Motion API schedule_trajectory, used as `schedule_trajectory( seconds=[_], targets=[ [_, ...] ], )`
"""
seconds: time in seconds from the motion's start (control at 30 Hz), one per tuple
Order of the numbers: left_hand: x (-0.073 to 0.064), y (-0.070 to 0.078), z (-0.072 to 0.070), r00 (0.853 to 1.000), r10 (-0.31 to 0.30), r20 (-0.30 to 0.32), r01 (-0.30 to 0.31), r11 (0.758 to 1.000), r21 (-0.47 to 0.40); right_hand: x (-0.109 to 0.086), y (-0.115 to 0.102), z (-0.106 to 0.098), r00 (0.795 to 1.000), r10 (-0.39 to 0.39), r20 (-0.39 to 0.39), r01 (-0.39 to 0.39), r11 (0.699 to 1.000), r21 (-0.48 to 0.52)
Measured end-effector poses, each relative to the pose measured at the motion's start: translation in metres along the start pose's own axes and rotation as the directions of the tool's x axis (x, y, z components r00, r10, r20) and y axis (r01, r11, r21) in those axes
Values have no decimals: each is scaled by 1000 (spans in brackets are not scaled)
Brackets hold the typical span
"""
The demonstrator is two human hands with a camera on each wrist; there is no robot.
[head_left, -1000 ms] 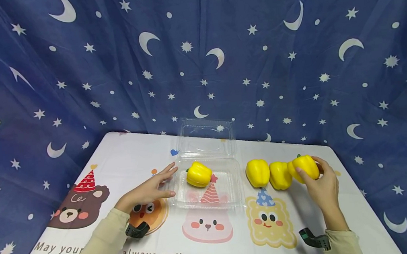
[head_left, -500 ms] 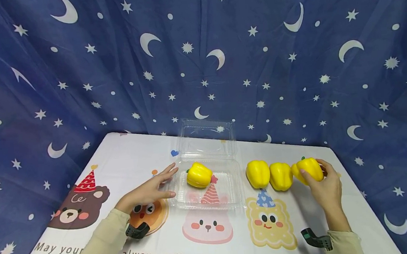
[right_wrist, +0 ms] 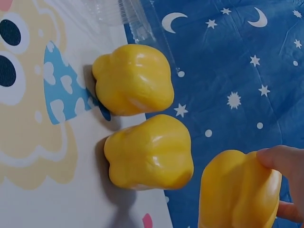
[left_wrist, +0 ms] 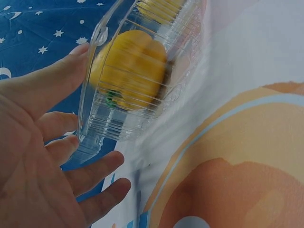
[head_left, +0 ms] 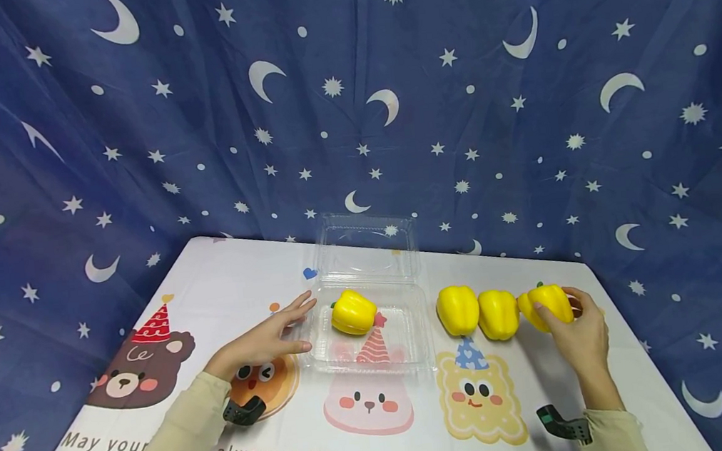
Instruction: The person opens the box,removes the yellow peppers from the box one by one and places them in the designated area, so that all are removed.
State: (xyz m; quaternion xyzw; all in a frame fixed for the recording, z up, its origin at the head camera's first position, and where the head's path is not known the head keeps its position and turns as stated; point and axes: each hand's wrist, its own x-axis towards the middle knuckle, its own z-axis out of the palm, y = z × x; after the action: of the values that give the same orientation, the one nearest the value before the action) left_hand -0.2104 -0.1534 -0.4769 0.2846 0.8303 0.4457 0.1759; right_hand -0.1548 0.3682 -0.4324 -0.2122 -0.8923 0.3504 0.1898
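A clear plastic clamshell box (head_left: 373,364) lies with its lid (head_left: 366,246) folded back, and one yellow bell pepper (head_left: 353,311) rests inside its base. My left hand (head_left: 266,337) is at the box's left side, fingers spread. In the left wrist view its thumb and fingertips (left_wrist: 71,142) meet or nearly meet the clear wall. My right hand (head_left: 580,335) holds another yellow bell pepper (head_left: 548,306) between thumb and fingers, stem upward; the far fingers are partly hidden behind it. Beside it on the table are two more yellow bell peppers, a middle pepper (right_wrist: 149,153) and a left pepper (right_wrist: 135,80).
A white printed cloth (head_left: 262,270) with cartoon figures and lettering covers the table. Behind it hangs a blue curtain (head_left: 341,148) with moons and stars. The opened lid reaches close to the table's back edge.
My right hand has shifted slightly right and nearer with its bell pepper, widening the gap to the middle pepper. The left hand and the box stay where they were.
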Motion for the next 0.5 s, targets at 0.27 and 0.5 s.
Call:
schedule_trajectory(
  seconds=[0.27, 0.5],
  targets=[
    [0, 1, 0, 1000, 4, 0, -4, 1000, -1, 7, 6, -1, 1000, 7, -3, -7, 1000, -23],
    [0, 2, 0, 1000, 2, 1, -2, 1000, -7, 10, 13, 0, 999, 36, -14, -36, 999, -26]
  ],
)
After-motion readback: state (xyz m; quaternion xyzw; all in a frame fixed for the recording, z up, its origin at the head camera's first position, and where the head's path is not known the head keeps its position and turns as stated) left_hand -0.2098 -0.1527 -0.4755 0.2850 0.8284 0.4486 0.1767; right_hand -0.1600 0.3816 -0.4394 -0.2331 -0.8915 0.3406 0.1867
